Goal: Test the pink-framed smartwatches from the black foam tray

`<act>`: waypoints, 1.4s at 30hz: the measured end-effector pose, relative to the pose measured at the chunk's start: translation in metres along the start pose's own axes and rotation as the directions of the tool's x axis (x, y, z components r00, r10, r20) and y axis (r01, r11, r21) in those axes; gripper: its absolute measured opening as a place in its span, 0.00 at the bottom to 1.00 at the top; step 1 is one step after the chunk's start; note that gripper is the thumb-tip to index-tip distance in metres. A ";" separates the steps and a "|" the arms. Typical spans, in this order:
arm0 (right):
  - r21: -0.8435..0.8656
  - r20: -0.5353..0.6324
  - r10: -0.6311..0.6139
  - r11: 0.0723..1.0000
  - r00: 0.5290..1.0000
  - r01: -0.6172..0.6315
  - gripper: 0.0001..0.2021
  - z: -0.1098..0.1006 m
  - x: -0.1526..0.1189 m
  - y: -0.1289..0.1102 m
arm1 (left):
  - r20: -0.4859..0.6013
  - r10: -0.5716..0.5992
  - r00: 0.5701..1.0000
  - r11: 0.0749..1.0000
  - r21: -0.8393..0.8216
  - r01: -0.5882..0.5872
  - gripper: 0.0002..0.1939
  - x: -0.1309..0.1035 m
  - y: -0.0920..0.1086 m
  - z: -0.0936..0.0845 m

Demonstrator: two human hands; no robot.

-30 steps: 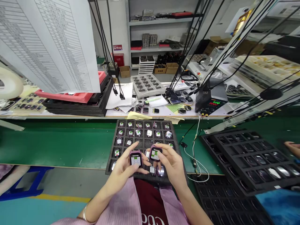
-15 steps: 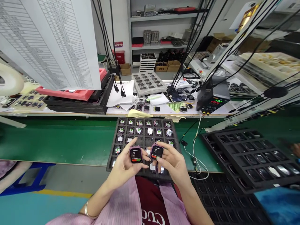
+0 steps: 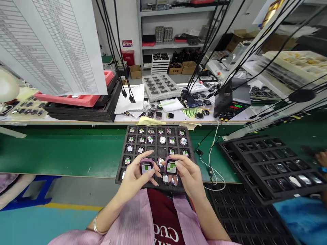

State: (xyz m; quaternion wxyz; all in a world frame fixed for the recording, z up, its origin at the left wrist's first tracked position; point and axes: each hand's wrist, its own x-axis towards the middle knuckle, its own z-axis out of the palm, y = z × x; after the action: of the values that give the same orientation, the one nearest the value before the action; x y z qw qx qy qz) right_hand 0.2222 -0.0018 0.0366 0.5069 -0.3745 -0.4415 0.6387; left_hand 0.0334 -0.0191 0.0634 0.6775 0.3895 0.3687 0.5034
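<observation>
- Green workbench (image 3: 63, 153): runs across the view, narrow white shelf (image 3: 109, 122) along its far side.
- Metal shelving rack (image 3: 176, 46): beyond the bench, holding boxes and trays.
- Hanging printed sheets (image 3: 63, 51): upper left, tabular rows, too small to read.
- Black multi-pocket trays (image 3: 258, 170): right side, overlapping, pockets loaded with dark-faced parts. Co-worker's hand (image 3: 322, 158) at the far right edge, partly cropped.
- Black foam tray (image 3: 161, 150): in front of the wearer, on the bench. Most visible pockets carry smartwatches, many screens lit white/green; a couple of mid pockets bare. Near part blocked by the hands.
- Clear plastic tray (image 3: 160, 87): on the shelf, tilted a bit, dark parts in its cells.
- Bench power supply (image 3: 231, 98): shelf, right of center, green 5.00 readout, red digits below.
- Left hand (image 3: 135, 173): curled, pinching the left-hand watch between thumb and fingers, thumb over the lower screen; can't tell if it's pressing.
- Right hand (image 3: 190, 172): same pinch on the right-hand watch, thumb at the screen edge, contact unclear.
- Left-hand watch (image 3: 146, 166) and right-hand watch (image 3: 171, 166): purple cases, side by side but apart, held above the foam tray's near half. Both screens lit, green/white blocks; text illegible.
</observation>
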 end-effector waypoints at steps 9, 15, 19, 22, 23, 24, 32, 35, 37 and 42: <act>0.039 0.176 -0.025 0.999 0.984 0.018 0.20 -0.003 -0.002 -0.005 | 0.012 0.021 1.000 0.998 -0.067 -0.020 0.29 0.004 -0.006 -0.007; 0.002 0.170 -0.021 1.000 0.985 0.021 0.20 -0.005 0.000 0.002 | 0.057 0.009 0.998 0.998 -0.062 -0.005 0.36 0.003 -0.005 -0.005; -0.043 0.221 0.005 0.999 0.975 0.005 0.25 -0.011 0.000 0.007 | 0.034 -0.029 0.999 0.999 -0.019 0.030 0.33 0.005 -0.006 -0.007; -0.171 0.221 0.031 0.985 0.975 0.007 0.28 -0.021 0.006 0.016 | 0.024 -0.028 0.999 1.000 -0.005 0.028 0.34 0.004 -0.010 -0.010; -0.254 0.218 0.042 0.967 0.975 0.015 0.29 -0.026 0.011 0.022 | 0.023 -0.025 0.999 1.000 -0.002 0.025 0.35 0.004 -0.012 -0.011; -0.345 0.214 0.054 0.938 0.975 0.023 0.30 -0.031 0.017 0.029 | 0.022 -0.020 1.000 1.000 0.005 0.020 0.37 0.003 -0.015 -0.013; -0.810 0.077 0.051 0.586 0.996 0.033 0.17 -0.075 0.090 0.119 | 0.094 0.107 0.990 0.712 0.687 -0.143 0.33 0.051 -0.074 -0.052; -0.908 0.069 0.017 0.416 0.997 0.056 0.14 -0.082 0.097 0.140 | 0.114 0.119 0.986 0.559 0.813 -0.162 0.25 0.087 -0.103 -0.073; -0.942 0.085 0.007 0.327 0.996 0.078 0.14 -0.085 0.097 0.145 | 0.130 0.105 0.986 0.430 0.888 -0.163 0.21 0.108 -0.119 -0.083; -0.970 0.145 -0.019 0.193 0.989 0.146 0.20 -0.090 0.093 0.139 | 0.129 0.046 0.991 0.135 0.982 -0.135 0.19 0.136 -0.141 -0.090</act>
State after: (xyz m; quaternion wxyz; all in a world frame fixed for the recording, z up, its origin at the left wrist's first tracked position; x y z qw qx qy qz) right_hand 0.2422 0.0927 -0.1271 0.1659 -0.5539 -0.7898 0.2046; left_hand 0.0390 0.1001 -0.1163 0.2373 0.7759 0.5608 0.1647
